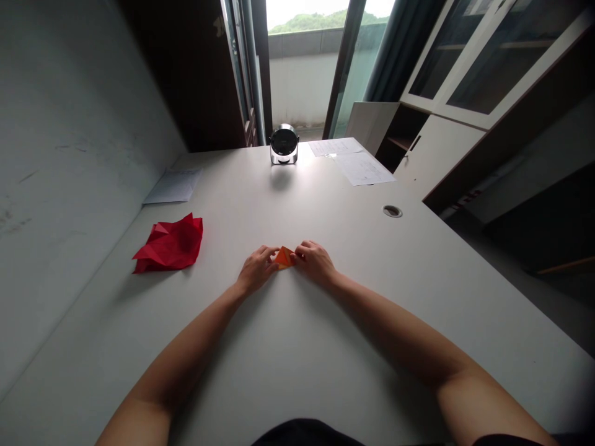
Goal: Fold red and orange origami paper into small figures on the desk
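Note:
A small folded piece of orange paper (284, 256) lies on the white table, its upper part coming to a point and a yellowish strip showing along its lower edge. My left hand (257, 269) holds it at the left side, fingers bent and closed on the edge. On the right side my right hand (315, 262) grips the paper between thumb and fingers. Both hands rest low over the tabletop, one on each side of the paper. Crumpled red paper (171, 243) sits to the left, apart from my left hand.
The white table (223, 198) meets a wall on the left. A round black and silver device (284, 144) stands at the far edge. White sheets (364, 168) lie at the back right, another (173, 186) at the back left. A cable hole (392, 211) is at the right.

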### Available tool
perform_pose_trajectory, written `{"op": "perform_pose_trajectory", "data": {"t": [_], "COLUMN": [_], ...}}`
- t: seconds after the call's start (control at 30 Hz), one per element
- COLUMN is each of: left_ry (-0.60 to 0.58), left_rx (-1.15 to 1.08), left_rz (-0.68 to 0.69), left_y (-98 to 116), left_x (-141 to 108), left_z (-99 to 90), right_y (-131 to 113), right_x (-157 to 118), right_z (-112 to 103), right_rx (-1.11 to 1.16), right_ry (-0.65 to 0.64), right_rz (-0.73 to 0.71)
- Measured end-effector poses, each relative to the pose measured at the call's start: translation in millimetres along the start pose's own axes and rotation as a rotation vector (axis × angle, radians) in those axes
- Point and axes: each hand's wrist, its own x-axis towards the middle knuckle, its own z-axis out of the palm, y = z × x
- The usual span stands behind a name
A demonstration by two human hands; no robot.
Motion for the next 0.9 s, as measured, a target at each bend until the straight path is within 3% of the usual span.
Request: {"op": "perform_pose_trajectory", "data": {"t": [0.3, 0.5, 0.9], "left_ry": [0.021, -0.059, -0.105], "left_rx": [0.160, 0.101, 0.096], "left_rz": [0.140, 0.244, 0.251], "left_y": [0.0, -2.4, -3.0], "left_x": [0.4, 2.3, 1.6], "left_z": [4.1, 5.9, 6.4], "right_y": [-4.2, -5.7, -8.1], "right_x": [0.2, 0.7, 1.6], "right_z": [-3.1, -2.9, -6.5], "right_rx": [-0.097, -0.191, -0.225], "right_ry": [0.010, 0.006, -0.043], "right_rz": [0.017, 0.032, 0.056]}}
